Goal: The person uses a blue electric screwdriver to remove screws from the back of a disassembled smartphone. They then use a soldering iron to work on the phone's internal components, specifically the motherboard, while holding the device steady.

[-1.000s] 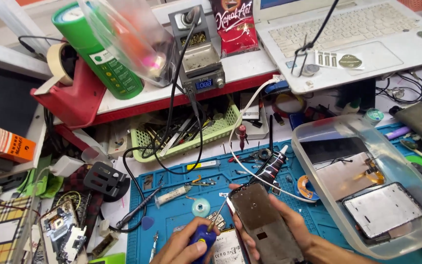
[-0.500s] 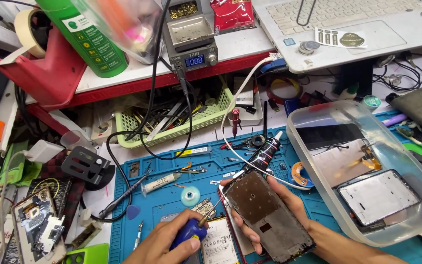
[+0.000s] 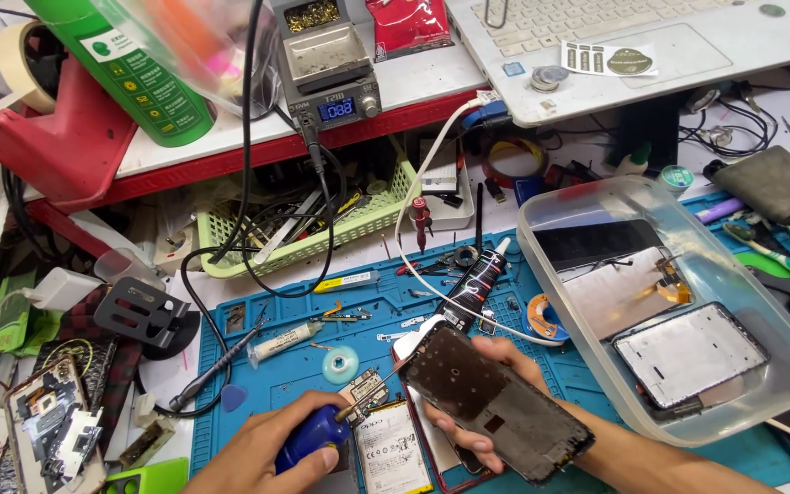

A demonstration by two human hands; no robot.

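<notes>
While the right hand [image 3: 482, 416] curls round a flat, dark phone panel [image 3: 496, 405], its scuffed, glue-speckled back facing up, the left hand [image 3: 272, 453] is fisted on a stubby blue screwdriver [image 3: 314, 437] whose thin metal tip touches the panel's left corner. Both sit over the ribbed blue mat [image 3: 386, 316] on the desk, just left of a clear plastic tub [image 3: 784, 352]. Compared to half a second ago, the panel's tilted a bit flatter, hands barely moved.
</notes>
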